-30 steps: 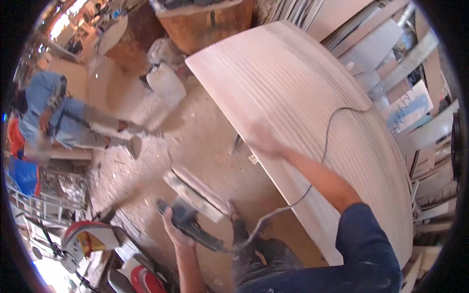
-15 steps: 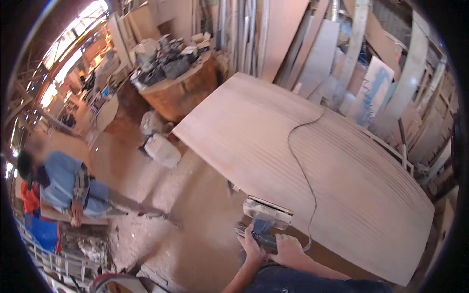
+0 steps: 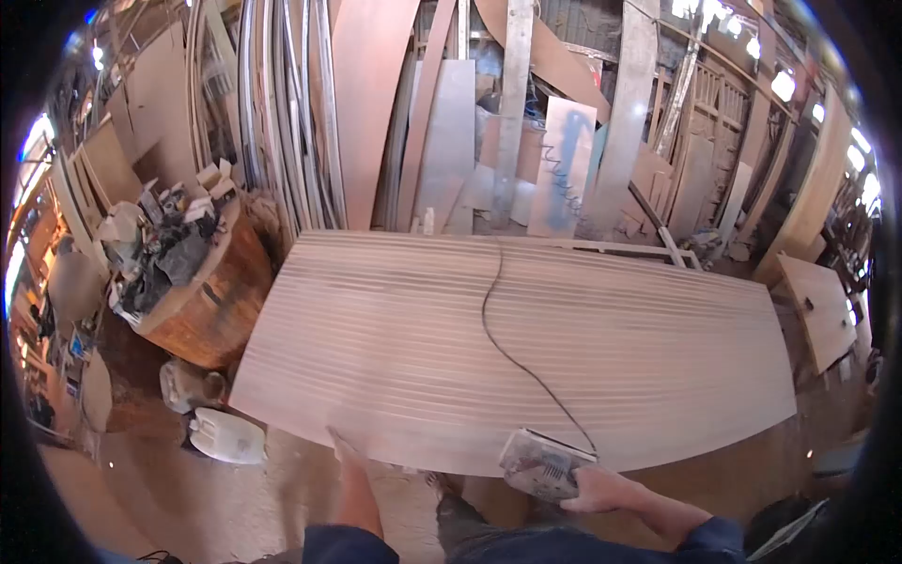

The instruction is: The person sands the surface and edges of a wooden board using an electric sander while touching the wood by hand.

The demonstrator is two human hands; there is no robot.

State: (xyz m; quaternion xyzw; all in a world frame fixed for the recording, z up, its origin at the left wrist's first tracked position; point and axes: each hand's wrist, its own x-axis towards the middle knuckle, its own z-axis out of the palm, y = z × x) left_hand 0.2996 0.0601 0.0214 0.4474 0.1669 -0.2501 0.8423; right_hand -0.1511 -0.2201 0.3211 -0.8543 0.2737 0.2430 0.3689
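A broad, grooved pale wooden panel (image 3: 526,352) lies in front of me. My right hand (image 3: 598,489) is closed round a corded power tool (image 3: 543,463) at the panel's near edge. From the tool a dark cord (image 3: 526,369) runs across the panel to its far edge. My left hand (image 3: 346,449) is at the near edge, left of the tool, with its fingers stretched out over the panel's surface and nothing seen in it.
A large wooden stump (image 3: 211,305) heaped with dark cloth and small items stands at the left. A white jug (image 3: 227,436) lies on the floor below it. Boards and metal strips (image 3: 371,113) lean along the back wall.
The view has swung right, and the person seated at the left is out of sight. My left hand has left the tool and moved left to the panel; my right hand still holds the tool.
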